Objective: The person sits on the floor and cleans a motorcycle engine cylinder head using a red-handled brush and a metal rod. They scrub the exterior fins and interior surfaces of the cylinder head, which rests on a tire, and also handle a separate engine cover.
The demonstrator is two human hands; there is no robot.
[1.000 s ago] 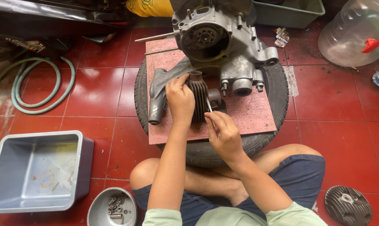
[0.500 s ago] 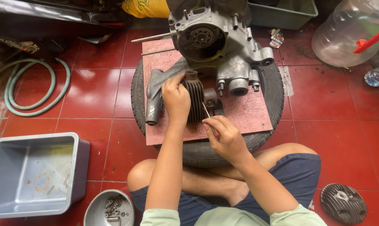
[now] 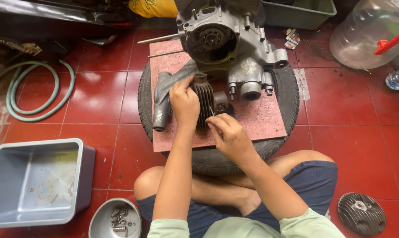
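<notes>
The finned engine cylinder point(image 3: 204, 103) lies on a reddish board point(image 3: 257, 119) set over a tyre point(image 3: 292, 97), just in front of the grey engine crankcase point(image 3: 226, 48). The left hand point(image 3: 184, 103) wraps over it, fingers curled tight around the fins. The right hand point(image 3: 228, 134) pinches a thin tool point(image 3: 211, 112) at the cylinder's side. A steady grip with small, controlled tool strokes would serve best here. A yellow bag point(image 3: 153, 8) sits at the top edge, and a clear plastic jug point(image 3: 362, 35) stands at the far right.
</notes>
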